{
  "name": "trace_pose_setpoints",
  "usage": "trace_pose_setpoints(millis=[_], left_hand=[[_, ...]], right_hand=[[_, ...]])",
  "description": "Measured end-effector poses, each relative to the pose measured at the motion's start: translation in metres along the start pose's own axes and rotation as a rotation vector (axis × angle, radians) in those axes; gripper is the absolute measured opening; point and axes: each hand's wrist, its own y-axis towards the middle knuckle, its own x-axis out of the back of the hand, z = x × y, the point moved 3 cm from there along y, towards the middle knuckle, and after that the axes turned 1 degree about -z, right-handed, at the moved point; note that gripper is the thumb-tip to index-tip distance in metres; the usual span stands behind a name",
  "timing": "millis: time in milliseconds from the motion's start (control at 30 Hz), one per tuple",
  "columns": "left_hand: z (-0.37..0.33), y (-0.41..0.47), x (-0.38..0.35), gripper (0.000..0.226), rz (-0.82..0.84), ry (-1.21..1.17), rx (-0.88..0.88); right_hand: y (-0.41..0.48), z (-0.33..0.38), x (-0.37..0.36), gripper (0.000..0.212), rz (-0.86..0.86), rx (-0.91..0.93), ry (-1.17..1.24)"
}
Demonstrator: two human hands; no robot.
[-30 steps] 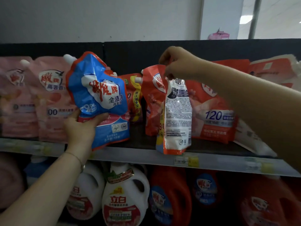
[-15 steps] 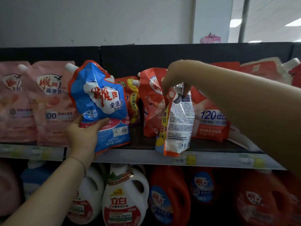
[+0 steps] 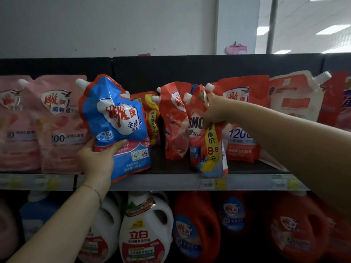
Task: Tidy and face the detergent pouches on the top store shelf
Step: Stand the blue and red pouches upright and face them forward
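Note:
My left hand (image 3: 96, 160) grips the lower left of a blue and red spouted detergent pouch (image 3: 117, 128), which leans upright at the front edge of the top shelf (image 3: 171, 182). My right hand (image 3: 214, 111) pinches the top of a red OMO pouch (image 3: 206, 147) near its white spout; its printed front with a yellow price band faces me. Behind stand another red pouch (image 3: 173, 122) and a red "120" pouch (image 3: 241, 130). Pink pouches (image 3: 58, 126) line the left.
A white and red pouch (image 3: 296, 99) leans at the far right of the shelf. Below, the lower shelf holds white (image 3: 144, 230) and red detergent jugs (image 3: 197, 224). A dark back panel closes the shelf behind the pouches.
My right hand has turned the OMO pouch from its white back label to its printed front and set it a little further back. The blue pouch in my left hand stays put.

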Motion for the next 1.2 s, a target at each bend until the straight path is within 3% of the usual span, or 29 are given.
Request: trace_pose_setpoints(millis=[100,400,567,700,833,967,1067,1200], left_hand=[[0.000,0.001,0.001,0.031,0.012,-0.021,0.030],[-0.005,0.003,0.013,0.031,0.049,-0.089,0.123],[-0.003,0.014,0.024,0.031,0.057,-0.089,0.134],[0.004,0.023,0.033,0.041,0.047,-0.112,0.154],[0.014,0.028,0.034,0.044,0.056,-0.117,0.177],[0.020,0.033,0.033,0.039,0.088,-0.104,0.161],[0.023,0.035,0.034,0.035,0.101,-0.106,0.148],[0.026,0.034,0.035,0.031,0.101,-0.116,0.141]], right_hand=[[0.001,-0.005,0.000,0.015,-0.087,0.048,0.096],[0.014,0.027,-0.028,0.019,-0.238,0.293,0.316],[0.030,0.068,-0.050,0.006,-0.243,0.379,0.386],[0.061,0.094,-0.068,0.025,-0.310,0.415,0.466],[0.089,0.120,-0.085,0.015,-0.331,0.495,0.458],[0.109,0.121,-0.117,0.014,-0.351,0.478,0.180],[0.110,0.108,-0.129,0.039,-0.378,0.430,0.046],[0.094,0.099,-0.131,0.069,-0.467,0.584,0.115]])
